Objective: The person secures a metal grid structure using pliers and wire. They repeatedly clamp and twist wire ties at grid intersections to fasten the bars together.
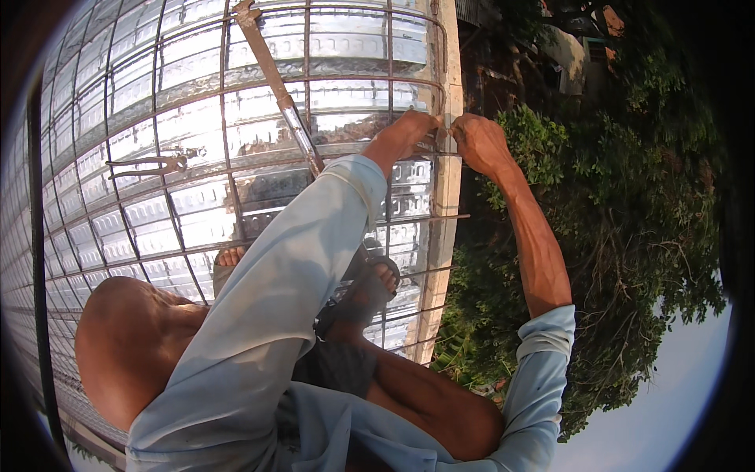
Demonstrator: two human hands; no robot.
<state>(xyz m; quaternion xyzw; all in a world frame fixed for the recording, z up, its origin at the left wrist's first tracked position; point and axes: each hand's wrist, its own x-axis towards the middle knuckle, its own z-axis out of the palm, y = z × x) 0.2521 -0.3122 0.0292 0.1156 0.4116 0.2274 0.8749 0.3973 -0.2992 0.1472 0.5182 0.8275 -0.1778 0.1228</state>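
My left hand (406,135) and my right hand (481,141) meet at the slab's edge, above a wooden edge board (448,86). Both have their fingers closed in a pinch, close together near the bent end of a rusty steel bar (443,47). Whatever sits between the fingertips is too small and hidden to name. Beneath my left forearm runs the rebar mesh (224,94), laid over shiny ribbed metal sheets (346,39). A pair of pincers (169,165) rests on the mesh at the left. A long rusty bar tool (271,75) with a notched end lies slanted across the bars.
I squat on the mesh, my sandalled foot (381,283) near the board. Past the board the slab drops off toward leafy trees (598,165). One bar end (460,215) pokes out over the edge. A dark upright pole (38,236) shows at far left.
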